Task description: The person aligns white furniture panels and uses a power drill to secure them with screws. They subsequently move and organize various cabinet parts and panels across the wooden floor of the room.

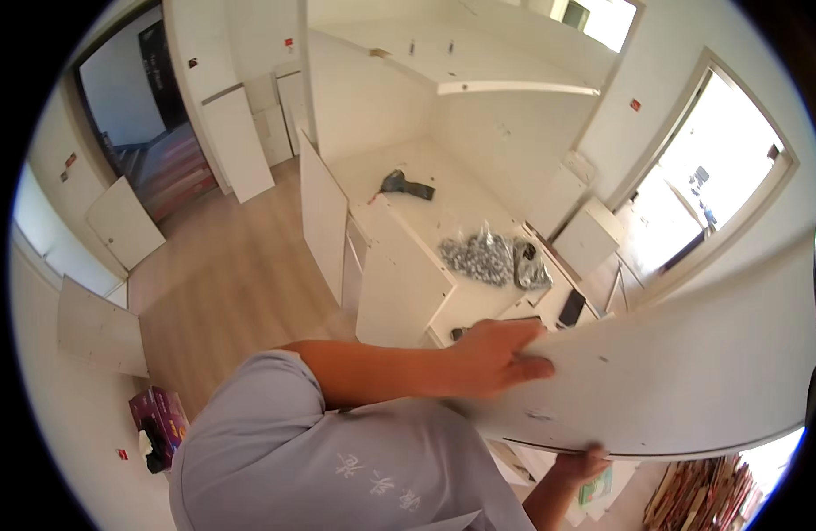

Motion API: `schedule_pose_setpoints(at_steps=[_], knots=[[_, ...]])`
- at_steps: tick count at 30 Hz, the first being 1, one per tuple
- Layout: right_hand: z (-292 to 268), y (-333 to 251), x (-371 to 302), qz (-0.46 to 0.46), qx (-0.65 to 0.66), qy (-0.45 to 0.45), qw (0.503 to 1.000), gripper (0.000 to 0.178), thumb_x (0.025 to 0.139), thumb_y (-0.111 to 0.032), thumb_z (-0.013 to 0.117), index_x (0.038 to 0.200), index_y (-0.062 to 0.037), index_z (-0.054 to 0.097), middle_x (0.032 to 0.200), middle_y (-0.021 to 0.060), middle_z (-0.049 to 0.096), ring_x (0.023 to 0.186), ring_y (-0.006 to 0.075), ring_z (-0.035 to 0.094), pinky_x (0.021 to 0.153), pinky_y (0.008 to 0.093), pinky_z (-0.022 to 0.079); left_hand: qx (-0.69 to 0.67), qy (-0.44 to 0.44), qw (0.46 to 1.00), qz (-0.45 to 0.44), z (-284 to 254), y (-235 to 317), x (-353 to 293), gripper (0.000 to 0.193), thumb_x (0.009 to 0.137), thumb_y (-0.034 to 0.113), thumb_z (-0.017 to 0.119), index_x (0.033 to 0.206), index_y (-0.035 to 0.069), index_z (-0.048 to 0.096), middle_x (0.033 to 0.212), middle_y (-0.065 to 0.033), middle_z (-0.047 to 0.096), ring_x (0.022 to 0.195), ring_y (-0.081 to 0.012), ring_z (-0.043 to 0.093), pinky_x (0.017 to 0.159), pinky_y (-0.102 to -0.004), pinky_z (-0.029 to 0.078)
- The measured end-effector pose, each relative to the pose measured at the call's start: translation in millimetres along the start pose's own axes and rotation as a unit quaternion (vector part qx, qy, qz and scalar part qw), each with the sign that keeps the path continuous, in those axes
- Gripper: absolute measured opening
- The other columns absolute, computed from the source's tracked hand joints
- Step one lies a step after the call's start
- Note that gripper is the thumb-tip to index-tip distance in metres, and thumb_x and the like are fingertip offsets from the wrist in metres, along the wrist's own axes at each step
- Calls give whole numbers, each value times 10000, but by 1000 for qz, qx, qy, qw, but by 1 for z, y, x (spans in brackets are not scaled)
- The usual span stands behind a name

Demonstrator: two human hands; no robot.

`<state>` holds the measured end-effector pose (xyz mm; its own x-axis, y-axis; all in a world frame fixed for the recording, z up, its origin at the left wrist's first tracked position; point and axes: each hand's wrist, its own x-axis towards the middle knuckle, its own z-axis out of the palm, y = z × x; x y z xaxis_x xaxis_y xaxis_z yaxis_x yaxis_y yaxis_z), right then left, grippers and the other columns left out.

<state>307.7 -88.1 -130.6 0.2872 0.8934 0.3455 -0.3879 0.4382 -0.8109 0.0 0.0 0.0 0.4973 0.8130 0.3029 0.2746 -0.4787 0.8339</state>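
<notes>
Hand (left) (492, 361): partly open, thumb spread from the fingers, laid on the left end of one panel (673, 376). Hand (right) (588, 462): fingers curled on the panel's near edge. Panel: near right, flat, smooth, white; long axis runs left to right. Farther: one white cabinet (452, 159) bearing two clear plastic bags (481, 257) of small parts and, far left of these, one dark pistol-shaped drill (408, 186).

A dark power tool (410, 187) and filled plastic bags (474, 257) lie on the white cabinet (457, 214).
</notes>
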Motion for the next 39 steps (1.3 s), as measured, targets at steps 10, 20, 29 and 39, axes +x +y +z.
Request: schedule_pose_setpoints(at_steps=[10, 20, 29, 39], knots=[[114, 115, 3, 36, -87, -48, 994, 696, 781, -420, 844, 1228, 32, 558, 1140, 88, 634, 1052, 219, 602, 924, 377, 495, -23, 257, 966, -31, -91, -28, -57, 498, 961, 473, 693, 1090, -4, 639, 804, 15, 617, 743, -55, 505, 639, -252, 459], [239, 210, 17, 109, -317, -345, 877, 444, 901, -202, 767, 1244, 21, 591, 1212, 133, 637, 1151, 258, 577, 1006, 397, 456, 15, 372, 928, 6, -237, -131, -60, 492, 850, 478, 796, 918, 6, 677, 641, -72, 570, 613, -106, 508, 564, -310, 440], [423, 285, 56, 156, -399, -348, 834, 415, 919, -267, 743, 1254, -44, 644, 1199, 157, 683, 1159, 312, 613, 997, 430, 480, -45, 369, 928, -15, -389, -368, -122, 451, 977, 390, 655, 759, -1, 602, 633, -56, 533, 612, -117, 474, 559, -305, 417], [542, 448, 57, 258, -468, -429, 729, 426, 935, -323, 715, 1264, -57, 667, 1251, 198, 680, 1196, 348, 627, 985, 432, 497, -177, 542, 795, -206, -471, -573, -150, 641, 1083, 458, 415, 617, 36, 537, 621, -7, 530, 626, -107, 462, 611, -292, 398]])
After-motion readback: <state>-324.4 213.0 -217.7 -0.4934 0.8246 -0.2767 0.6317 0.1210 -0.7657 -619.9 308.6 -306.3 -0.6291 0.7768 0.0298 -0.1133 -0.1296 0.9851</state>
